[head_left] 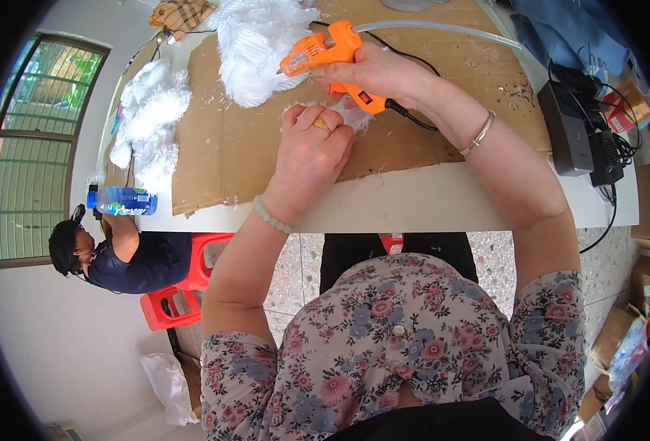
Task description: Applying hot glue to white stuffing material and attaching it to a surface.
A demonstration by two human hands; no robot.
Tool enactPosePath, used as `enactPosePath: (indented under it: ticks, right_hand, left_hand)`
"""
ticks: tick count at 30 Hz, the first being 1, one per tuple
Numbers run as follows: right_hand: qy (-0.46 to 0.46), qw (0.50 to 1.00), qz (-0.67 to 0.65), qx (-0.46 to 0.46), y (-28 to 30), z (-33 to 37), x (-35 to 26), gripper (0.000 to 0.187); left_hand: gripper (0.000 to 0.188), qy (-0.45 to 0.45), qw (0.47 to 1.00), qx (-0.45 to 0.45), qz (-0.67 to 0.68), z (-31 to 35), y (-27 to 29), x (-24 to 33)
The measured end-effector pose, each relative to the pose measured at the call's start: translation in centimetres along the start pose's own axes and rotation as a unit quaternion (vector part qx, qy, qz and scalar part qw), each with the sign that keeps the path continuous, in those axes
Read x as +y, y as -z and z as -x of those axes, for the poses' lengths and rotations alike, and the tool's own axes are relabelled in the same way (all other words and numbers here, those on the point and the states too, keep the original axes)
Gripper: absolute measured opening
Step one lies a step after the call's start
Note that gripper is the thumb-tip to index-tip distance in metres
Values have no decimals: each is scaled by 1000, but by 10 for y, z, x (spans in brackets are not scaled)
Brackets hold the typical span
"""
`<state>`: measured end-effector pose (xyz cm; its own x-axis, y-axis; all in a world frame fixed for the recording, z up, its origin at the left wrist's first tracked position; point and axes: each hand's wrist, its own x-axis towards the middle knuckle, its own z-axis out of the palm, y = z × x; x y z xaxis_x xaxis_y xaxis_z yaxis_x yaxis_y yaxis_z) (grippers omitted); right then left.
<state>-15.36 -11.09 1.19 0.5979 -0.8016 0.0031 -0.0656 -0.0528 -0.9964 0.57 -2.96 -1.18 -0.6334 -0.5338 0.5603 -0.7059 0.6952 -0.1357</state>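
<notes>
My right hand is wrapped round the handle of an orange glue gun, its nozzle pointing left. From the gun's back, a long clear glue stick arcs to the right. Just below and left of the gun, my left hand is closed, fingers bunched over the cardboard. A wisp of white fibre sticks out beside its fingers, which hide the rest. Beyond the nozzle lies a big heap of white fluffy fibre, and a second heap of fibre is further left.
A large cardboard sheet covers much of the white table. A blue-labelled bottle stands at the left edge, near another person by red stools. Black power adapters and cables crowd the right edge.
</notes>
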Motion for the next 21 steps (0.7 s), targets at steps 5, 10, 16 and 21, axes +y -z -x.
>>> enactPosePath:
  ticks: [5,10,16,21]
  right_hand:
    - [4,1000,-17,-6,1,3,0,33]
    - [15,999,-32,-9,0,4,0,32]
    - [-4,1000,-17,-12,-2,0,3,35]
    - [-13,1000,17,-16,-2,1,2,38]
  left_hand:
    - [13,35,999,9,29,-1,6,6]
    - [15,-5,999,-18,-43,-3,3,3]
    - [14,-37,994,-41,-92,0,-3,0]
    - [11,17,999,-19,-22,1,0,3]
